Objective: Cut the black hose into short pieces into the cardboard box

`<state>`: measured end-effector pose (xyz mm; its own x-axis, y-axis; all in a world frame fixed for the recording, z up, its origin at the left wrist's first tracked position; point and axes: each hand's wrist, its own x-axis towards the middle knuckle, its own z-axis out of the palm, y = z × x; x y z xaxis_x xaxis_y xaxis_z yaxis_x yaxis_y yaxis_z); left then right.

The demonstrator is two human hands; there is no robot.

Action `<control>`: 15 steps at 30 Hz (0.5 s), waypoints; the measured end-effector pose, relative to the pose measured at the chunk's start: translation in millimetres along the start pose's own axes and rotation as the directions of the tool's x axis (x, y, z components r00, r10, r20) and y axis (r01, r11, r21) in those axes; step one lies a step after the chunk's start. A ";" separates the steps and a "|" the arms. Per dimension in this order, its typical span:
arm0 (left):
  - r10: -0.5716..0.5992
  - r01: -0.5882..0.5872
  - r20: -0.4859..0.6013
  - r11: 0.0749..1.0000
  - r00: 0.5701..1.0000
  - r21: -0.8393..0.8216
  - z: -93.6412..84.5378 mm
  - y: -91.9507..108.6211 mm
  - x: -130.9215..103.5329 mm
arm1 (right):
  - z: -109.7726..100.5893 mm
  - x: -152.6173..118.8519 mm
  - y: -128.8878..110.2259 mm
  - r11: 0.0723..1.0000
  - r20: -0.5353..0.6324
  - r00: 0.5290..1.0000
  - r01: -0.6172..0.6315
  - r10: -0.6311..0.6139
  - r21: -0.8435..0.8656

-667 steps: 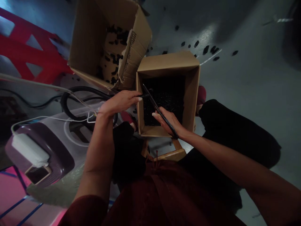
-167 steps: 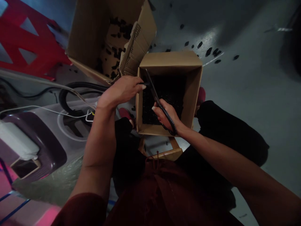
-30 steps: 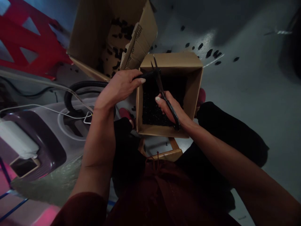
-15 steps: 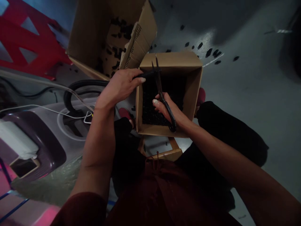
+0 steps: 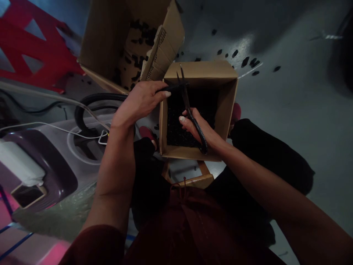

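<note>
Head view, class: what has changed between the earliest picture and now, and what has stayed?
The left hand and right hand have moved toward the far side of the smaller box. The scissors, closed earlier, are parted across the black tube, which sticks out farther from the left hand. Both hold the same things; the larger box and black pieces stay much as they were.

Appears to be a workshop. Recognisable by open brown cardboard boxes (image 5: 204, 69) and small black scraps (image 5: 245, 62) across smooth grey flooring (image 5: 292, 106).

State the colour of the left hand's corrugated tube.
The corrugated tube is black, best seen in the head view.
</note>
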<state>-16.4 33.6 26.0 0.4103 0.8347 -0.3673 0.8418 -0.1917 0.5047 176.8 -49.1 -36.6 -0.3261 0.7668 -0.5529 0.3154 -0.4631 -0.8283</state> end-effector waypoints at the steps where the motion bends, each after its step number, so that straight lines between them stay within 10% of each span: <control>1: 0.007 -0.007 0.003 1.000 1.000 0.004 0.0 -0.2 0.0 | 0.0 0.4 0.7 1.000 -0.001 1.000 0.005 -0.005 0.000; 15: 0.029 -0.060 0.165 0.981 0.986 0.186 6.6 -7.6 1.8 | 20.5 -5.5 17.2 0.989 -0.062 0.998 -0.023 0.033 0.148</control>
<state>-19.7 33.1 16.4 0.4872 0.7318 -0.4765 0.8660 -0.3344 0.3718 165.8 -70.4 -49.6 -0.2599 0.7771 -0.5732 0.1877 -0.5416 -0.8194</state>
